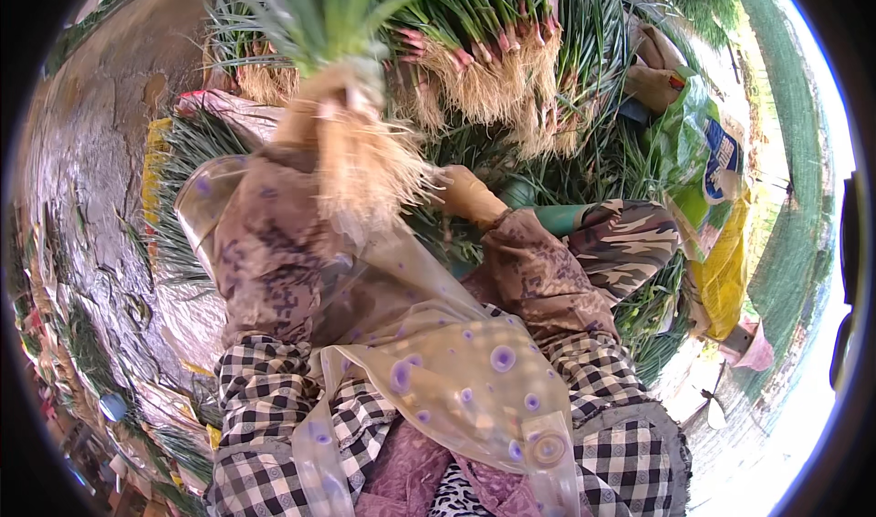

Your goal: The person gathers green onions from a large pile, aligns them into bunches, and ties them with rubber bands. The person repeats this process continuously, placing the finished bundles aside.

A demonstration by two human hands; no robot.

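A bunch of green onions hangs in front of me, blurred, its green leaves up and its long pale roots down. My left hand, apparently in a tan glove, is closed around it near the base of the stems. Close to the root tips on the right is my right hand, also gloved in tan, with its fingers curled. Whether it grips something or touches the roots cannot be told. Beyond both hands lie more pink-based onion bunches with their roots towards me. Loose green leaves spread beneath these.
A clear plastic apron with purple spots covers my lap. A camouflage-clad knee is at the right. Beside it are a green plastic bag and a yellow sack. Wet-looking ground extends on the left.
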